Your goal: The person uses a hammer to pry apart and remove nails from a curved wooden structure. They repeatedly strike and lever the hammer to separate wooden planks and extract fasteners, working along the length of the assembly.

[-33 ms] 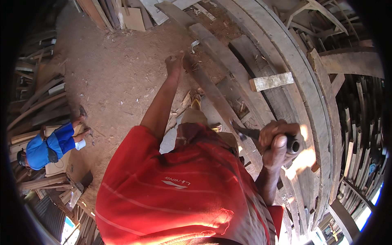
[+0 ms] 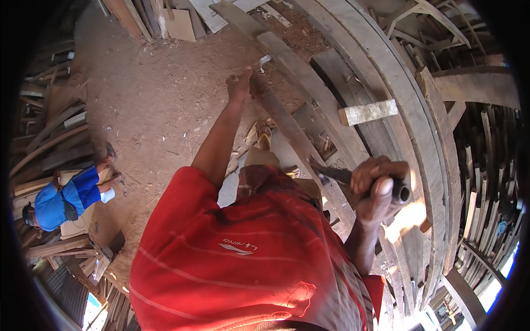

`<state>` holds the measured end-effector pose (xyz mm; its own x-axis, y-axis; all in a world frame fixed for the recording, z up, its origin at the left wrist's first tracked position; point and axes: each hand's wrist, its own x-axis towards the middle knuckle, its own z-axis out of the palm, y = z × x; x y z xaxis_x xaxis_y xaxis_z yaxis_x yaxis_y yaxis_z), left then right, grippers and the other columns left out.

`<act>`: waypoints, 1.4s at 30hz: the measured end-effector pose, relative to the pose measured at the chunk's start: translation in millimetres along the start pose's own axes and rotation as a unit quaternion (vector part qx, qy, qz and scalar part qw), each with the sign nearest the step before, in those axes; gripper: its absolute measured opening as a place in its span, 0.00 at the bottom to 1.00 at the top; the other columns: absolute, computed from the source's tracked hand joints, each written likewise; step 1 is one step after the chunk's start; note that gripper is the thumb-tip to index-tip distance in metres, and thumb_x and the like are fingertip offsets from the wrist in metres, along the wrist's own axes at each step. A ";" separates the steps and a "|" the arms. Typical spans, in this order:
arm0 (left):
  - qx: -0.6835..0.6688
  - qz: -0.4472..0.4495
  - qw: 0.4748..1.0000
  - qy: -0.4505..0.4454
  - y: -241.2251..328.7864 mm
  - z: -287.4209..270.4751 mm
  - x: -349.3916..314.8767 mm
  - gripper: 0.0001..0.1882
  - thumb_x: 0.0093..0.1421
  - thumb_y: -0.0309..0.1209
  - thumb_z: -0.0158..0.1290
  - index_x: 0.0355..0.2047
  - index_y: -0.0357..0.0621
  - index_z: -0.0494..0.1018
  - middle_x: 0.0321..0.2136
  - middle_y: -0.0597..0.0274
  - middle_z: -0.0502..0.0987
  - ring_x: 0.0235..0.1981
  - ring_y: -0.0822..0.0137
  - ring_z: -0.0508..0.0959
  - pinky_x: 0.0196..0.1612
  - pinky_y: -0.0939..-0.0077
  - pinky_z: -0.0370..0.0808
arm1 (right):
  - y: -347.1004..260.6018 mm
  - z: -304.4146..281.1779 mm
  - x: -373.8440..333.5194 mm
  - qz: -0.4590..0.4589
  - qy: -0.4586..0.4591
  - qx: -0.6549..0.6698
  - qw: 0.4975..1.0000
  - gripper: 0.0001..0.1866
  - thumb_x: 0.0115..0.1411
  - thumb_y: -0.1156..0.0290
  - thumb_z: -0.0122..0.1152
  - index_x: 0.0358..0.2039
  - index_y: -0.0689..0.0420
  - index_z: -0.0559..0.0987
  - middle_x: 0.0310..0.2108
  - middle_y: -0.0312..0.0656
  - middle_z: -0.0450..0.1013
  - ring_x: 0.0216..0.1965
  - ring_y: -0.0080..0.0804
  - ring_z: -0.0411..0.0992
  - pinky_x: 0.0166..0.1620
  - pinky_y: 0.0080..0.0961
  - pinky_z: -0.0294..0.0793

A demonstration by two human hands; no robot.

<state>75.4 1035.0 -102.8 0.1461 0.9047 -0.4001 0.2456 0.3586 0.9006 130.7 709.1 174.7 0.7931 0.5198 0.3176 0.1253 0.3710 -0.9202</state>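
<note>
My left hand (image 2: pixel 239 85) is closed at the far end of a long, narrow wooden plank (image 2: pixel 284 122), which slants from there down toward my right side. In my right hand (image 2: pixel 378 190), the fingers wrap round a dark tool (image 2: pixel 341 175) with a hollow, tube-like handle end. Its flat metal blade points left and lies over or against the plank; whether it touches I cannot tell. My feet, in sandals, are close to the plank's left side.
Long boards (image 2: pixel 397 71) lie side by side on the right, with a short pale block (image 2: pixel 369 112) across them. Stacked timber (image 2: pixel 58 127) lines the left. A person in blue (image 2: pixel 58 204) sits there. Wood panels (image 2: pixel 179 25) lean at the back, above the dirt floor (image 2: pixel 149 88).
Both hands have shifted very slightly up and to the right. The tool's blade sits a little higher over the plank. Both grips look the same.
</note>
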 end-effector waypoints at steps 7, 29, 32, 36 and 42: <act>0.002 -0.029 0.994 -0.104 -20.6 14.4 16.9 0.24 0.55 0.48 0.67 0.33 0.34 0.83 0.32 0.59 0.83 0.34 0.67 0.79 0.42 0.68 0.75 | 91.7 75.3 98.7 0.053 0.075 0.017 0.996 0.16 0.69 0.62 0.60 0.31 0.60 0.69 0.18 0.37 0.66 0.16 0.21 0.63 0.18 0.24 0.64; 0.078 0.024 0.995 -0.061 -2.7 11.2 0.3 0.31 0.54 0.42 0.66 0.48 0.27 0.74 0.42 0.46 0.80 0.43 0.58 0.80 0.45 0.67 0.76 | 125.0 119.4 96.5 -0.042 -0.063 -0.146 0.986 0.12 0.67 0.67 0.61 0.36 0.64 0.72 0.22 0.41 0.72 0.20 0.21 0.69 0.24 0.25 0.71; 0.058 -0.003 0.998 -0.019 1.9 18.3 1.3 0.35 0.50 0.43 0.67 0.50 0.26 0.72 0.41 0.42 0.81 0.44 0.52 0.81 0.49 0.63 0.77 | 109.0 142.9 81.0 -0.104 -0.141 -0.148 0.973 0.12 0.66 0.66 0.63 0.35 0.62 0.76 0.25 0.40 0.74 0.21 0.20 0.69 0.25 0.23 0.69; 0.068 0.060 0.996 0.014 -27.3 21.0 14.4 0.36 0.48 0.46 0.68 0.48 0.27 0.72 0.40 0.41 0.82 0.43 0.50 0.82 0.48 0.60 0.78 | 92.3 153.5 115.6 0.065 -0.250 -0.170 0.951 0.11 0.65 0.66 0.65 0.31 0.60 0.79 0.23 0.36 0.73 0.21 0.19 0.70 0.25 0.20 0.66; 0.146 0.082 0.985 -0.037 -19.9 18.1 16.6 0.34 0.50 0.51 0.66 0.41 0.27 0.74 0.37 0.41 0.82 0.42 0.48 0.82 0.49 0.57 0.76 | 115.1 142.2 120.1 0.086 -0.127 -0.163 0.975 0.12 0.62 0.65 0.67 0.28 0.60 0.77 0.18 0.33 0.69 0.20 0.19 0.66 0.24 0.21 0.64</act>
<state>90.3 1038.8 -130.4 0.2737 0.9221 -0.2733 0.4764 0.1169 0.8714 155.6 923.7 139.6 0.6510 0.7419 0.1605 0.2184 0.0195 -0.9757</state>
